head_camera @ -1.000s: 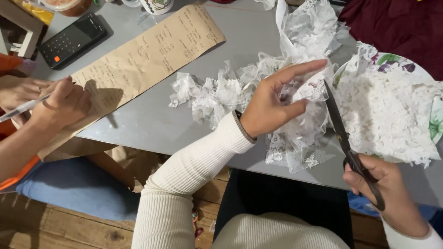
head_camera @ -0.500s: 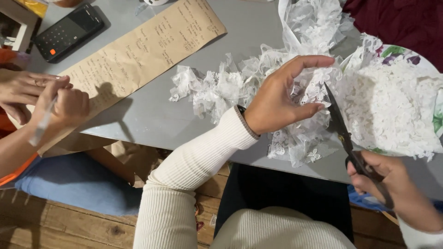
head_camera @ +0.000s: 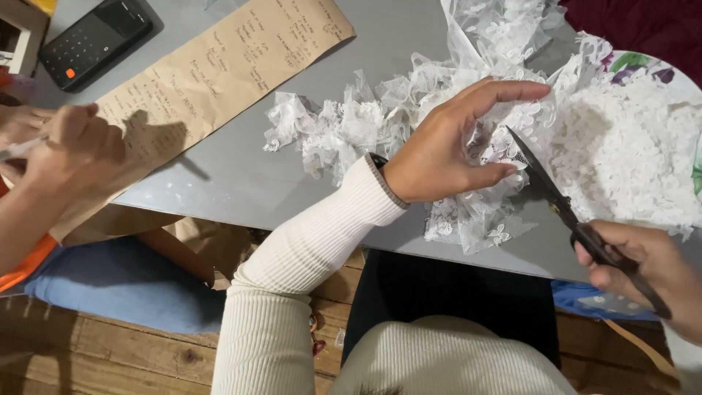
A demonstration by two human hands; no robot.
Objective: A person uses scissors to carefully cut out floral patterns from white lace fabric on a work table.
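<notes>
My left hand rests on a strip of white lace at the table's near edge, pinching it between thumb and fingers. My right hand grips the handles of black scissors, whose blades point up and left into the lace just right of my left thumb. More crumpled white lace trails left across the grey table, and a thick heap of lace lies at the right.
Another person's hand at the left holds a pen over a long brown paper sheet with handwriting. A black calculator-like device lies at the top left. A floral plate rim shows under the lace heap. Wooden floor lies below.
My right hand has drawn the scissors slightly down and right along the lace. The other person's hand has shifted on the brown paper. My left hand keeps its hold.
</notes>
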